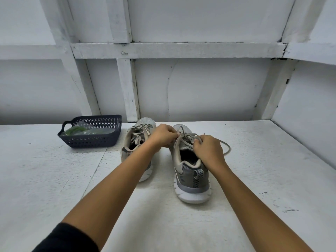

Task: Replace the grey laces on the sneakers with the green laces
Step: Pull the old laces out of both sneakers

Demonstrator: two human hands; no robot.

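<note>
- Nearest, low left: black sleeve [67, 239] on the left arm, both forearms stretched out over the white table [54, 179].
- Under both hands: right-side sneaker [190, 179], heel toward the camera, opening partly covered by the right wrist.
- Right hand [209, 151]: fingers curled, pinching the grey lace [187, 138] near the top eyelets.
- Left hand [163, 135]: fingers curled, pinching the same lace from the opposite side.
- Right of the right hand: loose lace end [227, 146] looping on the table.
- Behind the left forearm: second sneaker [145, 123], partly hidden, grey bow tied.
- Left of the left hand, well apart: dark basket [91, 140] holding green laces [74, 130] in clear wrapping.
- Farthest: white panelled wall [200, 88].
</note>
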